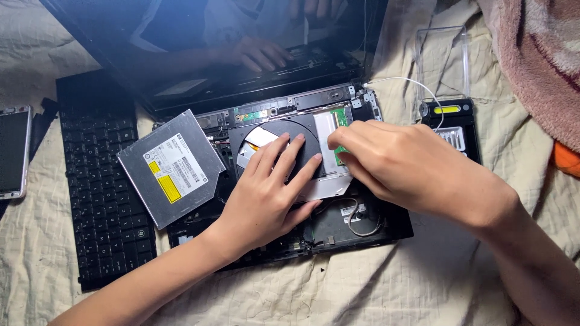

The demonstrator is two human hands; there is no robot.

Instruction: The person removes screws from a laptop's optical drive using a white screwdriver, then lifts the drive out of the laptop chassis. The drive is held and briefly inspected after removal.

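we are working inside the opened laptop base point(362, 226), which is lying on a cream cloth point(374, 290). the black fan cover point(302, 130) is sitting in the middle of the base, just right of the removed optical drive point(172, 169). our left hand point(266, 193) is resting flat on the fan cover, fingers spread and extended, pressing rather than gripping. our right hand point(399, 166) is lying over the right edge of the cover, fingers curled toward the small green circuit board point(341, 118); we cannot tell whether the fingertips are pinching anything. the detached keyboard point(103, 199) is lying to the left, with a phone point(13, 151) beside it. a black tool case point(459, 130) is sitting to the right of the base.
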